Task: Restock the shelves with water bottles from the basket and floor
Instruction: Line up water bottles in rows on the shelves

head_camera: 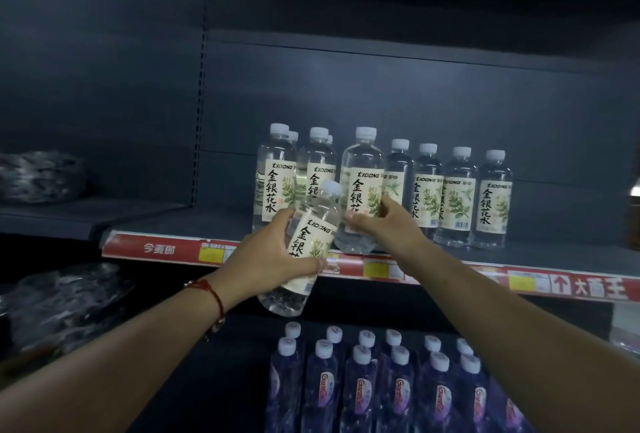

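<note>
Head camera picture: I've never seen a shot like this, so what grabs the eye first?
Two bare arms reach in: the left hand grips a tilted clear bottle in front of the shelf edge, while the right hand holds an upright bottle on the shelf. Below, a row of purple-labelled bottles fills the lower shelf.

A clear white-capped water bottle [309,245] tilts before the shelf [540,254], another [360,190] upright on it.

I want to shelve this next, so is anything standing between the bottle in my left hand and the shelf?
Yes. The tilted bottle in the left hand faces front-row bottles; the right hand grips one. Bare shelf lies left.
</note>
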Demonstrator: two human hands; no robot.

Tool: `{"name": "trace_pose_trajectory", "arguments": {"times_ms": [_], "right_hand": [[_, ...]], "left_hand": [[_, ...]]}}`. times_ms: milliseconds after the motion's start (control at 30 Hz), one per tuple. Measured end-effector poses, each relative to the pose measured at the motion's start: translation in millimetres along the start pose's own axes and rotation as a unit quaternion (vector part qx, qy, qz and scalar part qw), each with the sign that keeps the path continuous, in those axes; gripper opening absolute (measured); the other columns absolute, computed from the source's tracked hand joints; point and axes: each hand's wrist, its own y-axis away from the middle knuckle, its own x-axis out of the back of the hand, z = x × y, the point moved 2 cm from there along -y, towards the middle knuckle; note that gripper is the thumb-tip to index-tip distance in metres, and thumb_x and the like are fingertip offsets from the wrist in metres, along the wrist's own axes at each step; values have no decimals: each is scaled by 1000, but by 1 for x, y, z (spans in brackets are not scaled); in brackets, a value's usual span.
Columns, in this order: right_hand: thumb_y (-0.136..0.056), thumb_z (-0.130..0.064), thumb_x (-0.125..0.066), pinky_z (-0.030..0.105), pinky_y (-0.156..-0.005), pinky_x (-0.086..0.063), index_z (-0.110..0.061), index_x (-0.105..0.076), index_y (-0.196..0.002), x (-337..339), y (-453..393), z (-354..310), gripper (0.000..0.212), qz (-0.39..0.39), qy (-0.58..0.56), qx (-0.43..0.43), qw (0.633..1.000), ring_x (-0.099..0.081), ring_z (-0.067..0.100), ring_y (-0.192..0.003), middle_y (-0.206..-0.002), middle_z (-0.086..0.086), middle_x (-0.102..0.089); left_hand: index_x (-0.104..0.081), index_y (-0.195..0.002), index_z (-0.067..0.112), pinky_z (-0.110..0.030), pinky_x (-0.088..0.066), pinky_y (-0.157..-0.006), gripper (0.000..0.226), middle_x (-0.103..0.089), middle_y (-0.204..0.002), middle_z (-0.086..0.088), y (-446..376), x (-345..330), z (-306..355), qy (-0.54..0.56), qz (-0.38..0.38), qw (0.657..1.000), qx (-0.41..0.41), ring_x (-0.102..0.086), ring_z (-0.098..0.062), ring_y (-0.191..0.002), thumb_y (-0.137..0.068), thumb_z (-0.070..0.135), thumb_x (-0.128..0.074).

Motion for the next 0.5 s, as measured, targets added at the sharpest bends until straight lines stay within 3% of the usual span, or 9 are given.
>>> {"name": "trace_pose_trajectory", "arguments": {"times_ms": [100,267,400,500], "right_hand": [[-80,-37,-78,38,-86,-56,-18,-58,-106,-7,-4,0,37,54,35,2,998,-69,17,-90,-98,-3,-71],[-78,-39,-80,26,-61,-43,-19,-54,-107,-21,-11,2,43,152,111,-9,982,-63,12,-86,-95,-8,-66],[-78,-42,-79,35,-73,-52,-17,-51,-114,-30,-15,6,53,183,128,-16,975,-61,18,-94,-106,-3,-63],[-77,-40,-79,37,-81,-53,-14,-46,-123,-28,-16,4,62,148,139,-33,979,-61,21,-102,-114,-2,-61]], "left_hand": [[-33,-138,42,-28,-61,-69,87,-70,-102,20,1,-2,-1,4,3,1000,6,-69,3,-79,-68,65,-81],[-32,-141,40,-29,-61,-72,92,-69,-104,21,1,-4,0,2,9,1000,9,-69,3,-83,-67,67,-80],[-34,-140,39,-23,-58,-68,87,-69,-102,19,1,-4,0,10,12,1000,13,-69,2,-83,-70,63,-81],[-35,-138,39,-29,-60,-75,85,-68,-105,19,2,-4,1,13,12,1000,13,-69,0,-86,-71,64,-80]]}}
